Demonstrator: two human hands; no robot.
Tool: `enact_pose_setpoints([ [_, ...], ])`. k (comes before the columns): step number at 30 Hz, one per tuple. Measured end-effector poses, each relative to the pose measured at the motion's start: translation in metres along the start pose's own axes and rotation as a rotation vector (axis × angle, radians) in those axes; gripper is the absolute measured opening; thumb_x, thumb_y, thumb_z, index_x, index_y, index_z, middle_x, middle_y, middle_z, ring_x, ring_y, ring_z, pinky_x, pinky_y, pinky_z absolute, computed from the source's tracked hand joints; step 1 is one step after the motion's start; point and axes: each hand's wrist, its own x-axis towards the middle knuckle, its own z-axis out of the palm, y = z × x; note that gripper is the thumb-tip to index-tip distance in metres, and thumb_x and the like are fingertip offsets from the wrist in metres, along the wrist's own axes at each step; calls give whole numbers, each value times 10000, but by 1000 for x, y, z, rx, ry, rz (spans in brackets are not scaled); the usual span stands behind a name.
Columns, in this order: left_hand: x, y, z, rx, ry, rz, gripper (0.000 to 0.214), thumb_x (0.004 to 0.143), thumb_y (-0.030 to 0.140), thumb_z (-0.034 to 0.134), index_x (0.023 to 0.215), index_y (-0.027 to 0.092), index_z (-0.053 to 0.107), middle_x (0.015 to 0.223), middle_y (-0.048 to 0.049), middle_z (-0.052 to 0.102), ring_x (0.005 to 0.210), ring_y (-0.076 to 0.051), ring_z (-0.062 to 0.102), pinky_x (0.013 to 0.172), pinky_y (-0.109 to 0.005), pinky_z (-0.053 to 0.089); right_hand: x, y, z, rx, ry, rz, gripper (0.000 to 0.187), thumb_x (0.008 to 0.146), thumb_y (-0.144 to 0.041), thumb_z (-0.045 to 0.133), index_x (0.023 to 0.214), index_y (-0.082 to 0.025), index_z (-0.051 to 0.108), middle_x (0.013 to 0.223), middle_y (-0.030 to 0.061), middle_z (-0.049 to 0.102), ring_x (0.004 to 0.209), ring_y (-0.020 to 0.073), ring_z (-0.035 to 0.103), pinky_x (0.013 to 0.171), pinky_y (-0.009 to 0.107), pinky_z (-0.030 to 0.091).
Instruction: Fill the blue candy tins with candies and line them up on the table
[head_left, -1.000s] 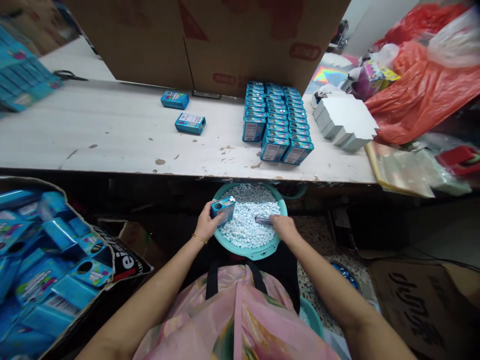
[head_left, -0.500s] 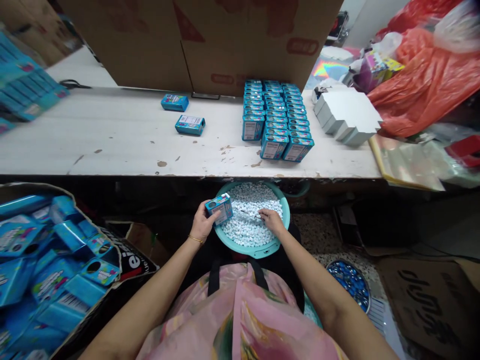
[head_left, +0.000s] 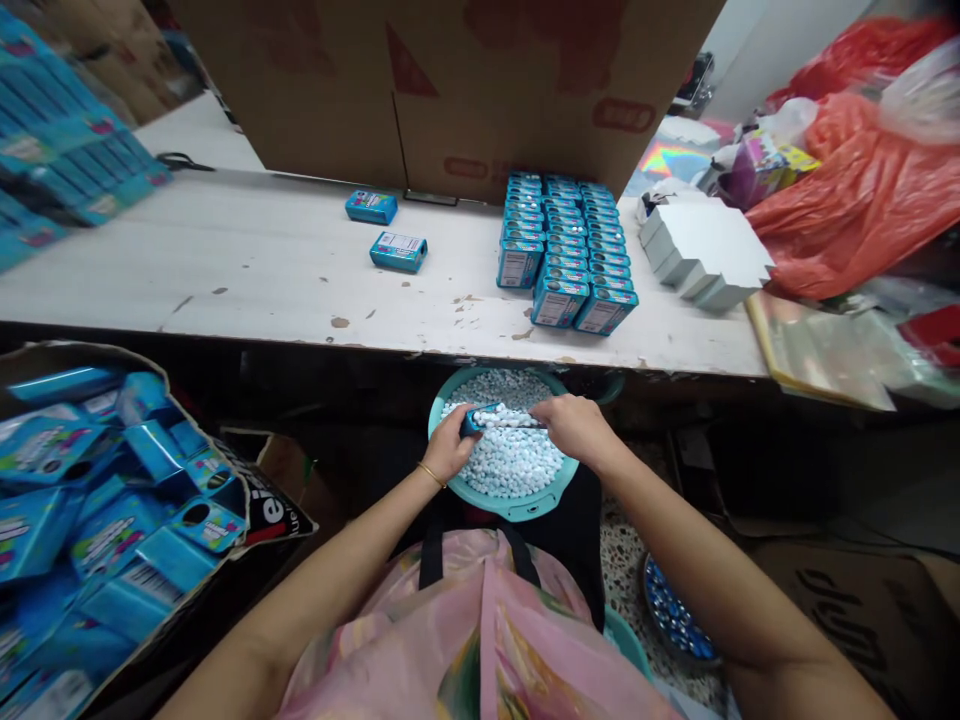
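A teal basin point(head_left: 516, 504) full of small pale blue and white candies point(head_left: 510, 460) rests on my lap below the table edge. My left hand point(head_left: 448, 448) grips a small blue box point(head_left: 480, 416), laid flat over the candies. My right hand point(head_left: 574, 428) is at the box's other end, holding a thin scoop-like piece point(head_left: 517, 422) level with the box; several candies lie on it. On the white table point(head_left: 247, 290) stand three rows of the same blue boxes point(head_left: 564, 246).
Two loose blue boxes point(head_left: 398, 250) lie mid-table before a large cardboard carton point(head_left: 450, 90). A carton of blue boxes point(head_left: 112, 510) sits at my left. White folded boxes point(head_left: 705, 250) and red plastic bags point(head_left: 862, 200) are right. A bowl of blue pieces point(head_left: 675, 612) is on the floor.
My left hand tipped the blue box from upright down flat over the candies. My right hand came up from the candies to the box's end.
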Motion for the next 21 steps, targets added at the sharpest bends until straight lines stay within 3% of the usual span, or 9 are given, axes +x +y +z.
enact_pose_setpoints([
  [6, -1, -4, 5, -1, -2, 13, 433, 710, 180, 535, 1137, 187, 461, 1094, -68, 550, 1013, -209, 515, 892, -348, 397, -2, -39, -32, -141, 8, -38, 267, 782, -121, 373, 819, -156, 635, 838, 118, 649, 776, 217, 606, 656, 287, 405],
  [10, -4, -9, -2, -73, 26, 9, 419, 701, 176, 547, 1115, 198, 481, 1048, -53, 570, 967, -202, 541, 870, -346, 413, -14, -17, -27, -120, 15, 3, 263, 778, -115, 368, 850, -198, 607, 851, 79, 642, 765, 206, 602, 640, 279, 390],
  [12, -6, -11, -8, -109, 44, 12, 411, 702, 174, 552, 1107, 197, 487, 1047, -50, 574, 966, -198, 546, 869, -337, 415, -19, 5, -5, -90, -9, 64, 273, 778, -115, 370, 878, -228, 598, 875, 60, 638, 783, 195, 595, 656, 277, 381],
  [15, -11, -13, -15, -121, 69, 12, 412, 708, 172, 554, 1113, 201, 482, 1057, -46, 575, 966, -189, 548, 872, -324, 412, -18, 28, 50, 40, -73, 185, 293, 796, -124, 360, 915, -233, 606, 909, 73, 633, 838, 195, 578, 695, 284, 366],
  [18, -14, -14, -19, -101, 86, -7, 395, 715, 195, 563, 1103, 201, 487, 1051, -45, 577, 962, -187, 548, 866, -321, 415, -4, 23, 107, 196, -126, 235, 286, 795, -149, 390, 939, -227, 624, 873, 76, 643, 834, 193, 571, 680, 266, 360],
  [21, -16, -16, -23, -73, 108, -44, 385, 718, 236, 573, 1093, 201, 490, 1024, -42, 587, 931, -185, 559, 843, -320, 426, 12, 9, 140, 302, -94, 219, 304, 816, -191, 376, 979, -259, 624, 886, 46, 643, 821, 179, 565, 663, 250, 359],
])
